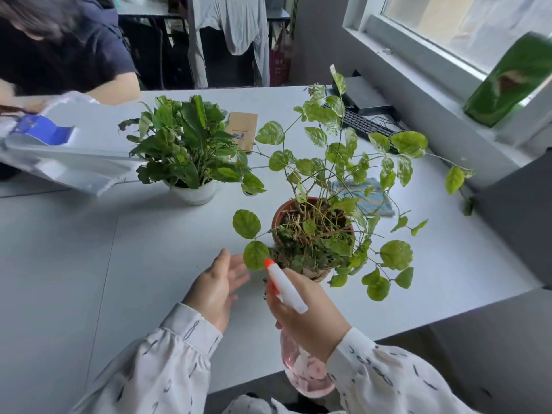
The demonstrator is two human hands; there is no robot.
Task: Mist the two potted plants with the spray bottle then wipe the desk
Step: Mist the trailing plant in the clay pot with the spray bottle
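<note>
A right hand (304, 318) curls its fingers around a spray bottle (301, 372) at the worktop's (134, 249) near edge. The bottle is translucent pink with a white head, its orange nozzle just before a terracotta pot (279, 218) of thin stems and round leaves. The left hand (216, 289) is open beside it. Behind stands a glossy white pot (195, 194) of dense dark foliage, and a striped cloth (373, 201).

I see a smooth, matt pale grey desk top (89, 249). Lower centre, the translucent pink plastic spray bottle (307, 375) shines; the round brown clay-looking pot (278, 218) above it is dull and rough, the round white pot (194, 195) at centre left glossy, the blue striped cloth (375, 203) woven.
</note>
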